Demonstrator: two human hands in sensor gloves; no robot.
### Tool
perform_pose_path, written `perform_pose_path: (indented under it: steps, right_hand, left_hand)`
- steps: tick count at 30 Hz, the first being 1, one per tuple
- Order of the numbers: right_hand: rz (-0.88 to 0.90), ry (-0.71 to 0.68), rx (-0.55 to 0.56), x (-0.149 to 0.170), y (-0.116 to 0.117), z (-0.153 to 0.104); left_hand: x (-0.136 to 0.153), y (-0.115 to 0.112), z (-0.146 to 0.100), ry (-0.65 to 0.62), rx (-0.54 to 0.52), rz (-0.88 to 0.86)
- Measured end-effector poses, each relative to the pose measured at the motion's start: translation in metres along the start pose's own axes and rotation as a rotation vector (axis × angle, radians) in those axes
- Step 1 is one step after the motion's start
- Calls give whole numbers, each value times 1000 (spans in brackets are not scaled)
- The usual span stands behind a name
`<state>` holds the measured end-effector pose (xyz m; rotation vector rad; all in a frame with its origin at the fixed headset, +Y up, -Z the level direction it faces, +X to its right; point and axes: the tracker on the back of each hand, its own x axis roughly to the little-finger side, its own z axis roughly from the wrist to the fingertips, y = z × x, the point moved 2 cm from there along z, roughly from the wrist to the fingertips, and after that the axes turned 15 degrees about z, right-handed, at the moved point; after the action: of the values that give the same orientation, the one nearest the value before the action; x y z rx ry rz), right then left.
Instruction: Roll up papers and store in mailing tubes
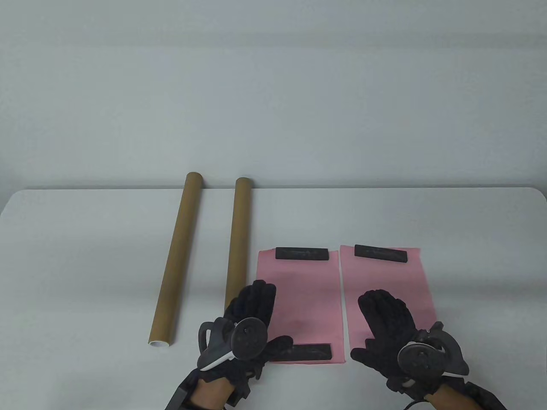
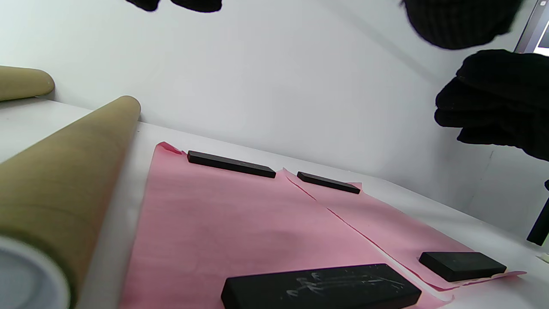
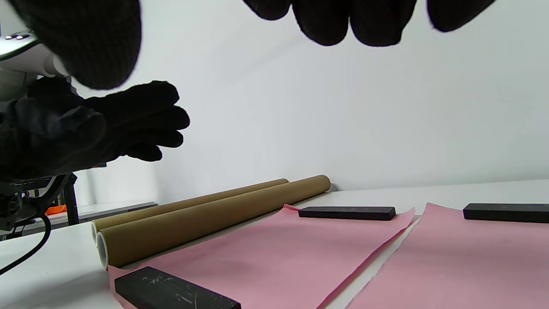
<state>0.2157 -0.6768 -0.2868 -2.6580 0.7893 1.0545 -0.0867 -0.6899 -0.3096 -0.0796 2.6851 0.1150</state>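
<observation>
Left hand [image 1: 252,318] is held above the near left corner of the left sheet [image 1: 299,294]; fingers are straight and relaxed, nothing is gripped. In the wrist views it is seen well clear of the table. Right hand [image 1: 391,331] is held over the near end of the right sheet [image 1: 384,286], fingers likewise loose and empty.

Directly under and just right of the left hand, a black bar [image 1: 310,351] is laid across the near edge of the left sheet. A matching near bar [image 2: 462,265] on the right sheet is hidden beneath the right hand in the table view and shown only in the left wrist view.

Both pink sheets are spread flat, side by side, a narrow gap between them, long axes running near to far. Far bars [image 1: 302,253] and [image 1: 381,253] are set across the far edges. All four weights are judged to need lifting off before any rolling; each near bar lies nearest its own hand.

Left of the sheets, the right tube [image 1: 237,243] is laid just beside the left sheet, the left tube [image 1: 176,259] further left, both running near to far, roughly parallel to the sheets, open ends toward the near side. Both appear empty at the near end, as far as can be told.

Table [image 1: 85,239] is white and smooth; a plain pale wall is set behind its far edge.
</observation>
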Motion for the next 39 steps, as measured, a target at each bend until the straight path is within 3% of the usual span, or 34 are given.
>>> perform_pose_path:
  steps: [13,19,22,29,39]
  right_hand:
    - [-3,-8,28,0,-7,-3]
    - [-13,-19,52,-2,-12,-4]
    - [-21,-30,66,-5,-15,-5]
    - [-19,-46,73,-7,-18,-6]
    - [-25,-48,74,-6,-19,-9]
  left_hand:
    - [0,-3,4,27,24,17]
    - [10,-4,8,121,48,15]
    - [20,-11,15,243,235,-67]
    - [21,-17,38,417,357,42]
    - [72,-48,105,715,676,191]
